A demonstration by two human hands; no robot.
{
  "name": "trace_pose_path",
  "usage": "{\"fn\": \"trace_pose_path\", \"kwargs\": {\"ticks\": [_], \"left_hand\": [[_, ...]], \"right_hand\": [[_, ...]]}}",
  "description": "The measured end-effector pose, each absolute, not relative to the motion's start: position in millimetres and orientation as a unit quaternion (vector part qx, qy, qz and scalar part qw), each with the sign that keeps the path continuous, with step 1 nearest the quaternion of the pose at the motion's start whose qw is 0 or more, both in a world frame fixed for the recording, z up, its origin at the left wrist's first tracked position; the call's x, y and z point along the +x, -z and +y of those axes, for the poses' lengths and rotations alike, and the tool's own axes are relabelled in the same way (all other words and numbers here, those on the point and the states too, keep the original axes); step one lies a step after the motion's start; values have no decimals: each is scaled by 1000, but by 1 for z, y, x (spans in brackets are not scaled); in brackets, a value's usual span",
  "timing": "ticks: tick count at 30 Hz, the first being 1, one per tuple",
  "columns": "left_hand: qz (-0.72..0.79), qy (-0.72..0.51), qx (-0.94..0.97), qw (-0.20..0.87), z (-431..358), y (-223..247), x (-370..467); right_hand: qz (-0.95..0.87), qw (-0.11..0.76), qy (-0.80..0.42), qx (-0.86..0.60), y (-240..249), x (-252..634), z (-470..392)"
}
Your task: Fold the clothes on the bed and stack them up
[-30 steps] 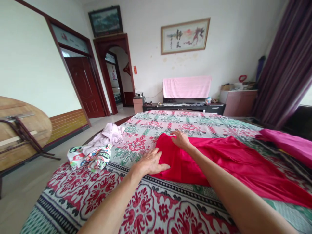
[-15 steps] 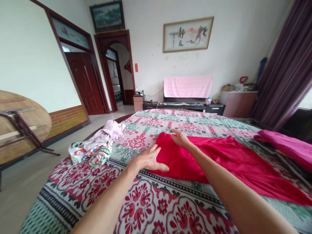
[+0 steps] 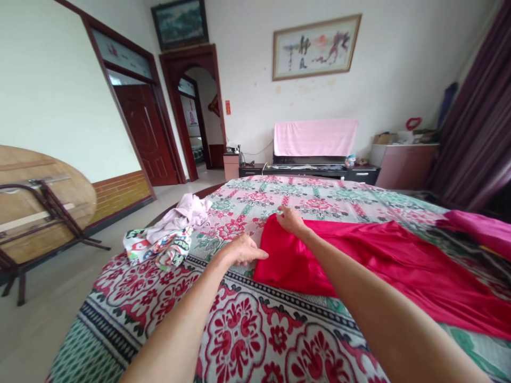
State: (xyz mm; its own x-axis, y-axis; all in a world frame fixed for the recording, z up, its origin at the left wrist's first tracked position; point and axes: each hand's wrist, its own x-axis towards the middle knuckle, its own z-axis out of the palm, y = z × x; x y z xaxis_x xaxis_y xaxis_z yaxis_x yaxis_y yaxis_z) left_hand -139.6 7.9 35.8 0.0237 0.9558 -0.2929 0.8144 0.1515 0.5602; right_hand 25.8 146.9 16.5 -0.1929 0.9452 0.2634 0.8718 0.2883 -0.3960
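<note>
A shiny red garment [image 3: 383, 244] lies spread across the patterned bedcover [image 3: 235, 330], running from the middle off to the right; its exact kind is unclear. My left hand [image 3: 241, 250] is at the garment's left edge, thumb tip against the fabric and the other fingers curled underneath. At its far left corner, my right hand [image 3: 291, 219] has bent fingers pinched on the cloth, with the fingertips partly hidden. My right forearm crosses above the garment's near side.
To the left, a crumpled pale pink cloth [image 3: 183, 215] and a colourful printed cloth [image 3: 159, 247] lie near the bed's edge. Folded magenta fabric [image 3: 479, 229] is at the right. A folded round table [image 3: 43, 207] stands left; a low cabinet [image 3: 311, 171] is beyond the bed.
The view has shifted slightly. My left hand has drawn in its spread fingers and rotated at the garment's edge. My right hand has gone from flattened to bent fingers at the far corner.
</note>
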Motion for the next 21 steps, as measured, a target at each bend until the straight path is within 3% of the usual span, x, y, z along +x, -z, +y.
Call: {"fn": "trace_pose_path", "kwargs": {"ticks": [5,11,16,21], "left_hand": [[677,-94,647,337,9,-39,-140],[667,-76,648,360,12,-38,-150],[665,-67,643,374,12,-38,-154],[654,-9,662,364,11,-43,-152]], "right_hand": [[-779,178,-71,-597,-12,13,155],[-794,255,-52,-550,-4,-4,158],[-777,261,-86,-567,-5,-1,161],[-801,237,-44,-548,-9,24,158]]}}
